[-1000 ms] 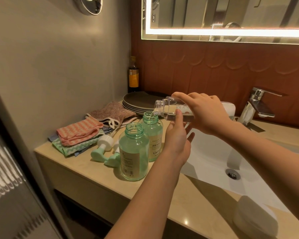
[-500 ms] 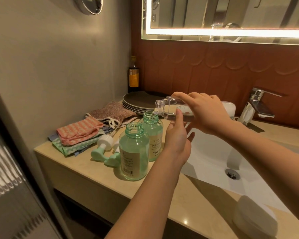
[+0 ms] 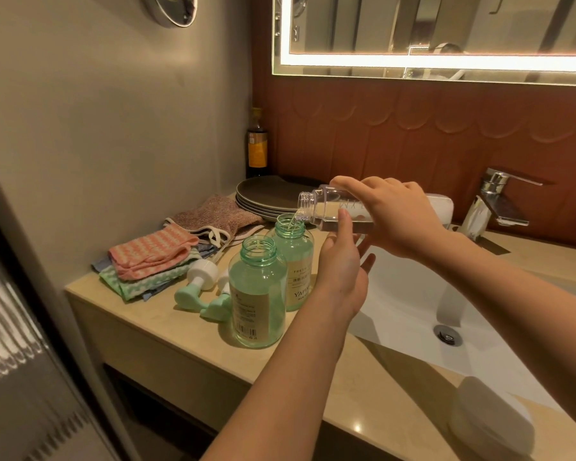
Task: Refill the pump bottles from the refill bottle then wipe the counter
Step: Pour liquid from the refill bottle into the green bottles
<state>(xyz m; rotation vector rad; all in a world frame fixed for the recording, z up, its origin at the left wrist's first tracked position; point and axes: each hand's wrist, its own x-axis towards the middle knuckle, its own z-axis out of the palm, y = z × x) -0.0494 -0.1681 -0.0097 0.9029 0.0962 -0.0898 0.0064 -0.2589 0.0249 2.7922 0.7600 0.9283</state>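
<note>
While your right hand (image 3: 396, 217) grips the clear refill bottle (image 3: 323, 207) with fingers curled over its top, you hold it tipped nearly level, above the counter (image 3: 167, 327). Its open mouth hangs just over the neck of the rear pump bottle (image 3: 295, 261), and a thin clear stream runs down into it. Your left hand (image 3: 341, 271) stands upright just beside that bottle's right side. Its fingers are straight and loosely spread, and one raised fingertip touches the underside of the refill bottle. Whether your palm touches the green glass, you cannot tell from this view.

The front pump bottle (image 3: 256, 294) stands uncapped just ahead of the rear one, holding pale green liquid nearly to its shoulder. Two pump heads (image 3: 198, 277) lie on their sides to its left. Beyond them sit folded cloths (image 3: 153, 254), pink on top of green. A stack of dark plates (image 3: 266, 194) rests near the back wall, with a dark bottle (image 3: 257, 144) in the corner. To your right, the white sink basin (image 3: 406, 294) sits below a chrome faucet (image 3: 492, 201).
</note>
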